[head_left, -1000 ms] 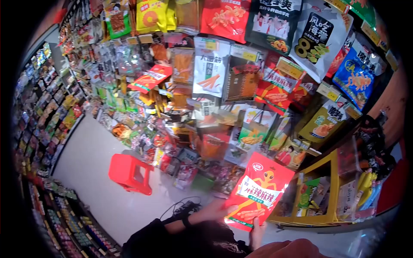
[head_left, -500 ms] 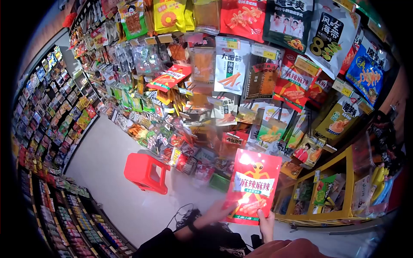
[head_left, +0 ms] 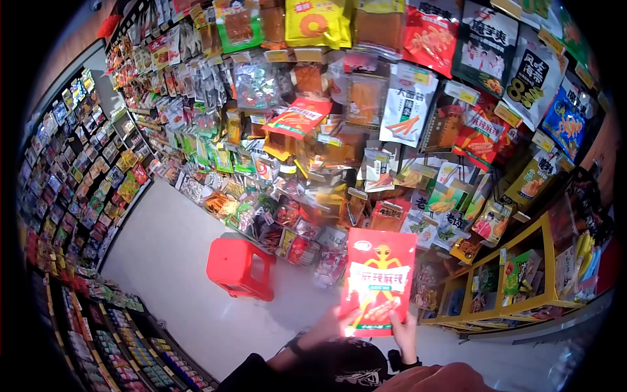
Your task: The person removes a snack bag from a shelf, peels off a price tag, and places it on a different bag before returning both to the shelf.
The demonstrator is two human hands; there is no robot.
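We hold the red snack packet (head_left: 377, 281) upright, long axis vertical, near the bottom of the view: left hand (head_left: 333, 323) closed on its lower left edge, right hand (head_left: 405, 333) pinching its lower right corner (the hanging-snack rack (head_left: 339, 130) lies beyond it, farther off).

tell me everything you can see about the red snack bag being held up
The red snack bag is a flat, glossy packet, upright and facing the camera. It shows an orange cartoon figure, a white band of characters and pictured snack sticks. The left hand grips its lower left corner, the right hand its bottom edge, before the snack wall.
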